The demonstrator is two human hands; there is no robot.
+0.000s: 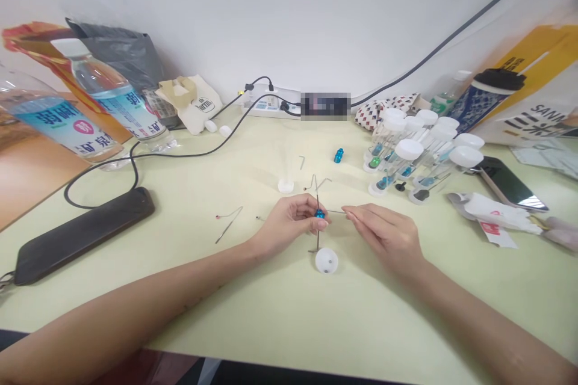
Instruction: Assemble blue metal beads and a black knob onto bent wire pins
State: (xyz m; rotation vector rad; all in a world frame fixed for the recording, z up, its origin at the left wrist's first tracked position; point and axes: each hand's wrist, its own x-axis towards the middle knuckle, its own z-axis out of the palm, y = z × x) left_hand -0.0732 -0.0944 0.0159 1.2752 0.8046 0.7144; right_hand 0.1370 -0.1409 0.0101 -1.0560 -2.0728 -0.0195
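Blue metal bead [320, 213] is held up over the pale green table [189, 307], right at the fingertips of the left hand [289, 225]. It sits on a thin bent wire [317, 234] that stands nearly straight up and down. That wire is gripped by the left hand, with the fingers curled shut around it and the bead just past them. The right hand [383, 234] is held close by, on the other side of the bead, and its fingers are nearly closed. A second thin wire [336, 211] is pinched in its fingertips [347, 209], and the tip of that wire is right by the bead. Whether they touch cannot be told. The low end of the upright wire is seen just beside a white round cap [326, 261]. Another white cap [285, 186] is seen farther up the table, past the hands. A bent wire with a needle end [229, 224] is lying to the left. A second blue bead [338, 156] is lying near clear tubes with white lids [409, 150] on the right.
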